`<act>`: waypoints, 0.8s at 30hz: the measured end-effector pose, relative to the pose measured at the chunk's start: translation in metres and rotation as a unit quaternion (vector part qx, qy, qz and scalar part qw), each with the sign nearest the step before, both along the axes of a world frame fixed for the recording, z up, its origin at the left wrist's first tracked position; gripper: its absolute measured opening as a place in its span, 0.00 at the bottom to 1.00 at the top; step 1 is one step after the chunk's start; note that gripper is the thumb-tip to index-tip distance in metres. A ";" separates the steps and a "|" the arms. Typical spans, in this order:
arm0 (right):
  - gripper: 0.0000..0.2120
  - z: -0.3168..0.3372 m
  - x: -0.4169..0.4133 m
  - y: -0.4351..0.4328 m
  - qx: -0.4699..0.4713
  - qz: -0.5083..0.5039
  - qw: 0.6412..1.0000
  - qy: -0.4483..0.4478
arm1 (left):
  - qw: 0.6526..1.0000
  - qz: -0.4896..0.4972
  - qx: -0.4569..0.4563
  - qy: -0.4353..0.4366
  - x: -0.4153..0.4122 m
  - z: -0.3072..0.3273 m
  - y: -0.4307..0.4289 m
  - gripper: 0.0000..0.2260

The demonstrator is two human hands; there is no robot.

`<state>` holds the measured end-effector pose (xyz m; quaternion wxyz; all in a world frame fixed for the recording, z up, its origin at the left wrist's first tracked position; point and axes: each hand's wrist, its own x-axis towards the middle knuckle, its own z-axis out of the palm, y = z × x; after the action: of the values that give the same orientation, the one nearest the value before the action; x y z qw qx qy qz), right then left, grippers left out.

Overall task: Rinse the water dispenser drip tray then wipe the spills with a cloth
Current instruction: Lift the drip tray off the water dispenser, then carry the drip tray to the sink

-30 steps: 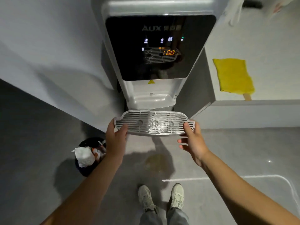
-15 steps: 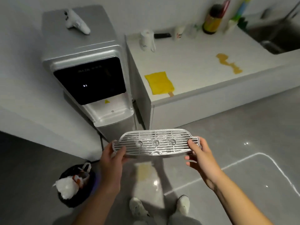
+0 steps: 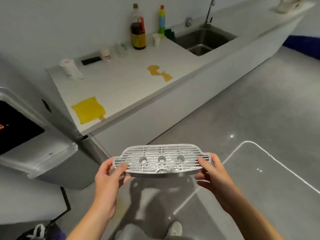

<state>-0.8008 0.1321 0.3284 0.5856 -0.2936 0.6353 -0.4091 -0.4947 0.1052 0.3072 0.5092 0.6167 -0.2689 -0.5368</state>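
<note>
The drip tray [image 3: 161,160] hangs level over the floor, my left hand [image 3: 108,179] and right hand [image 3: 212,172] each gripping one end. Beyond the tray lies the desk [image 3: 131,87]: yellow cloth [image 3: 88,110] nearest, brown spill [image 3: 159,72] farther along, sink [image 3: 204,41] past that.

A small kitchen or office pantry, seen from above. Beyond the two-handed grip on a drip tray [image 3: 161,160] runs a long white worktop [image 3: 121,84] with a steel sink [image 3: 206,41] and tap [image 3: 209,9] at its far right end. Sauce and cleaner bottles [image 3: 138,28] and paper cups [image 3: 106,55] stand along the wall. A yellow cloth [image 3: 88,110] and a brownish spill [image 3: 159,72] lie on the worktop. Left of the grip stands a grey water dispenser [image 3: 39,149]. The floor [image 3: 259,118] is polished grey.
</note>
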 end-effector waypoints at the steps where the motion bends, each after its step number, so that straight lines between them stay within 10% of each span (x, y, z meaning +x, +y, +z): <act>1: 0.05 0.001 -0.020 0.001 0.001 -0.007 1.000 0.005 | 1.000 -0.015 -0.002 0.003 -0.020 -0.001 -0.007 0.11; 24: 0.09 0.005 -0.369 -0.164 0.002 -0.206 0.978 0.029 | 0.973 -0.225 -0.017 0.036 -0.411 -0.014 -0.292 0.11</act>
<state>-1.1703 -0.0317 0.3339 0.4704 -0.1672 0.6997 -0.5111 -0.9056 -0.1867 0.2931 0.3947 0.5117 -0.3914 -0.6551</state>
